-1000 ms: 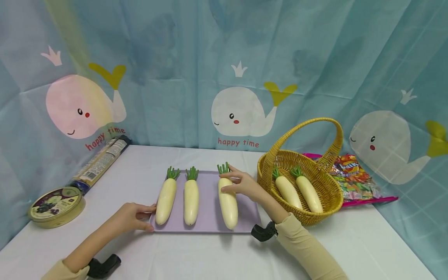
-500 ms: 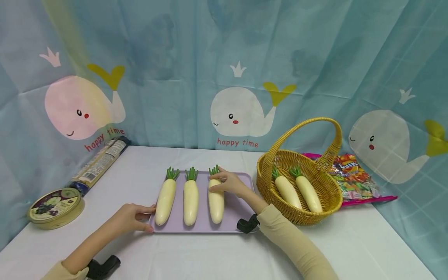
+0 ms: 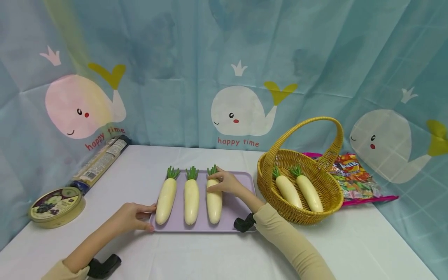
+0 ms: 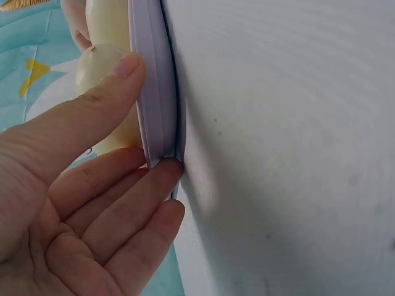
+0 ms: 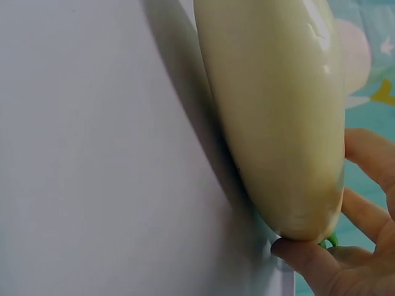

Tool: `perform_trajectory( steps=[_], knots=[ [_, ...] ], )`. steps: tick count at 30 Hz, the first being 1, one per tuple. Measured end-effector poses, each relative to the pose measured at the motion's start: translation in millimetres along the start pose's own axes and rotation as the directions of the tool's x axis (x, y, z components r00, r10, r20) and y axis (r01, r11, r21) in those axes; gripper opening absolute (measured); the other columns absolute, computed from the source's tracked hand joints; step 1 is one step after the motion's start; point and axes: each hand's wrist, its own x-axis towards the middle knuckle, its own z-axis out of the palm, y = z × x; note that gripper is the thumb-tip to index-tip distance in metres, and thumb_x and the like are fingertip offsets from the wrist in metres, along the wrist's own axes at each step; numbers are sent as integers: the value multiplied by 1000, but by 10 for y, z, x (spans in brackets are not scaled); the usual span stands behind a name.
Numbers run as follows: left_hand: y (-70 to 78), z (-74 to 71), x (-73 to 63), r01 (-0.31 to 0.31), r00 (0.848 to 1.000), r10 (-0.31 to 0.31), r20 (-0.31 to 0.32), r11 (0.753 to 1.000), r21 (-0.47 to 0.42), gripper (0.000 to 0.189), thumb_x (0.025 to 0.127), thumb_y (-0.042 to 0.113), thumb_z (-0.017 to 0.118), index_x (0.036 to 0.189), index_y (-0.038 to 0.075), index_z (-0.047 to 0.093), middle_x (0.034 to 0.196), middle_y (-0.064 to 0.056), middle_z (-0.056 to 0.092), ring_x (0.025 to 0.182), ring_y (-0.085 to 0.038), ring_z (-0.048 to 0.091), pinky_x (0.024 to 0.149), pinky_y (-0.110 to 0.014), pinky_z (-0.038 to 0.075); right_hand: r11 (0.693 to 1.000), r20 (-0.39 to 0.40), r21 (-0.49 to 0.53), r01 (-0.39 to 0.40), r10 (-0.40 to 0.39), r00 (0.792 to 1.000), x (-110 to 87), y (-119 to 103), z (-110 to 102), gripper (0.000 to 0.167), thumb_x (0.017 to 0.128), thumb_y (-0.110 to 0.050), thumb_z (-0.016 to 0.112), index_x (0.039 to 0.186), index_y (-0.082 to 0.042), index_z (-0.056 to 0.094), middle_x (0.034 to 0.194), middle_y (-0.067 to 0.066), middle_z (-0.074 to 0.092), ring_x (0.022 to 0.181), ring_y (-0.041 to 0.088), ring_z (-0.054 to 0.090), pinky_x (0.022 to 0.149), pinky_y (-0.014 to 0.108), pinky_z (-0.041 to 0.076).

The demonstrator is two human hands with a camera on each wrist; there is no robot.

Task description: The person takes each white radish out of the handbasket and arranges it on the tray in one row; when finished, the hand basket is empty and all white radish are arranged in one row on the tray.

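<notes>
Two white radishes, the left one (image 3: 166, 202) and the middle one (image 3: 191, 202), lie side by side on the lilac tray (image 3: 179, 208), green tops pointing away. My right hand (image 3: 228, 182) pinches a third radish (image 3: 214, 208) near its leafy end, just right of the middle one. In the right wrist view, the thumb and fingertips meet this radish (image 5: 278, 123) at its top end, close over the tray. At the tray's front left corner my left hand (image 3: 130, 217) holds the edge, the thumb on the rim (image 4: 157, 92) and fingertips against the side.
A yellow wicker basket (image 3: 264, 194) with two more radishes stands to the right, its tall handle arched up. Behind it lies a candy bag (image 3: 355, 179). On the left are a round tin (image 3: 56, 208) and a long printed package (image 3: 99, 163). A whale-print curtain (image 3: 168, 109) hangs behind.
My right hand has moved left and brought the third radish from the tray's right part to beside the middle radish. The left hand has stayed at the tray corner.
</notes>
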Motion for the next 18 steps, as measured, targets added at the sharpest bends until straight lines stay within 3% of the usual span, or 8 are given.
perform_trajectory(
  steps=[18],
  knots=[
    [5,-5,-4,-8,1000,8,-1,1000,-23,69,59,27,81,110,-12,56,115,-29,50,92,-30,60,75,-34,51,1000,23,-9,-29,29,999,-31,-98,20,46,72,-20,77,113,-5,62,144,18,17,120,36,37,99,43,33]
  ],
)
